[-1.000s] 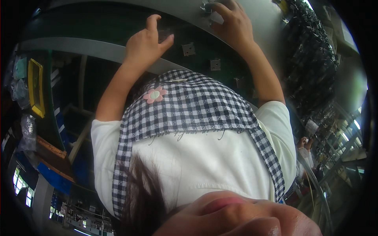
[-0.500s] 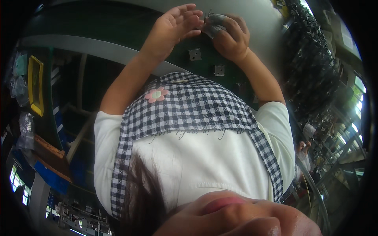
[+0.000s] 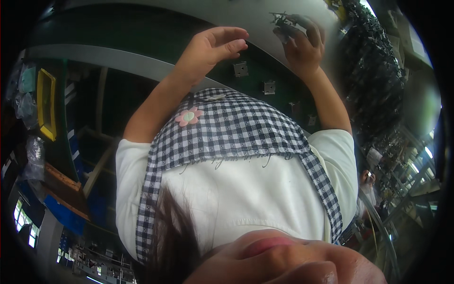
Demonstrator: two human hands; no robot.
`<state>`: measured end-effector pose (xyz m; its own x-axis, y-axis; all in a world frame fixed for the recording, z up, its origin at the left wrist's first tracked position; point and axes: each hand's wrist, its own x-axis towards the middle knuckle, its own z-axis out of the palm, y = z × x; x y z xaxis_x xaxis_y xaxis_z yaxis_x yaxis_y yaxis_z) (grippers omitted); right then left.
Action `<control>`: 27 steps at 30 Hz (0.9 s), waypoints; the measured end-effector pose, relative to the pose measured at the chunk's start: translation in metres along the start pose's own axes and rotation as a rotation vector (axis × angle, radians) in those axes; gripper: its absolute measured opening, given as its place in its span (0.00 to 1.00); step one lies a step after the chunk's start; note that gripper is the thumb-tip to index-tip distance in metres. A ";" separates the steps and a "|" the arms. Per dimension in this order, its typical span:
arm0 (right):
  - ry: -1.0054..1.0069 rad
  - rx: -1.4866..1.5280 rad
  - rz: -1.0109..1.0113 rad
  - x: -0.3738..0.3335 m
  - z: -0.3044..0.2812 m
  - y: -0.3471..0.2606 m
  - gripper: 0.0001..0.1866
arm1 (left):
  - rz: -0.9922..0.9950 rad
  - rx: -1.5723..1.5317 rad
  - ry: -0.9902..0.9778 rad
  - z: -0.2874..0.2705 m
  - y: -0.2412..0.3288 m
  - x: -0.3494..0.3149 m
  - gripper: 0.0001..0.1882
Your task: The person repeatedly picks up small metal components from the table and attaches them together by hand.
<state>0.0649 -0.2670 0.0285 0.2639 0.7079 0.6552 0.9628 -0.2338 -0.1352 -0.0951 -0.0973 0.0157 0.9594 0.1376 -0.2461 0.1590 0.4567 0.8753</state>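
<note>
My right hand (image 3: 303, 47) pinches a small metal part with thin prongs (image 3: 283, 20) at its fingertips, over the pale grey surface. Grey coverings wrap some of that hand's fingers. My left hand (image 3: 213, 49) is raised to the left of it, with curved fingers and the thumb a little apart; nothing shows in its grasp. The two hands do not touch. Below them, on the dark green work surface (image 3: 222, 78), lie a square metal piece (image 3: 240, 69) and a second square metal piece (image 3: 269, 87). Two smaller metal pieces (image 3: 311, 119) lie near my right forearm.
A large heap of dark metal parts (image 3: 373, 66) rises to the right of my right arm. A grey edge strip (image 3: 118, 56) runs along the green surface. Off to the left are a yellow frame (image 3: 46, 104) and plastic bags (image 3: 34, 156). Another person (image 3: 368, 189) is in the right background.
My right hand has moved right, away from the left hand, carrying the metal part. My left hand has come down slightly, its fingers less spread.
</note>
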 end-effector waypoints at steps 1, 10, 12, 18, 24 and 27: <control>0.001 0.004 0.000 -0.005 0.003 0.007 0.13 | 0.022 0.009 -0.016 -0.002 -0.001 -0.001 0.17; -0.178 -0.043 0.050 -0.018 0.004 0.022 0.10 | -0.059 0.041 -0.075 0.007 0.000 0.000 0.18; -0.056 -0.043 0.026 -0.022 -0.007 0.016 0.11 | -0.089 0.158 -0.103 0.011 0.001 -0.006 0.17; -0.096 0.082 0.093 -0.029 0.011 0.027 0.16 | -0.045 0.163 -0.064 0.010 -0.001 0.003 0.16; -0.091 0.085 0.067 -0.028 0.008 0.023 0.15 | -0.056 0.144 -0.057 0.008 -0.002 -0.001 0.17; -0.290 -0.011 0.194 -0.017 0.026 0.035 0.09 | -0.016 0.200 -0.066 0.003 0.000 0.001 0.17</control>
<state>0.0953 -0.2701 -0.0068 0.4484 0.8092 0.3797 0.8931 -0.3881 -0.2277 -0.0937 -0.1001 0.0165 0.9686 0.0707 -0.2383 0.2110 0.2734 0.9385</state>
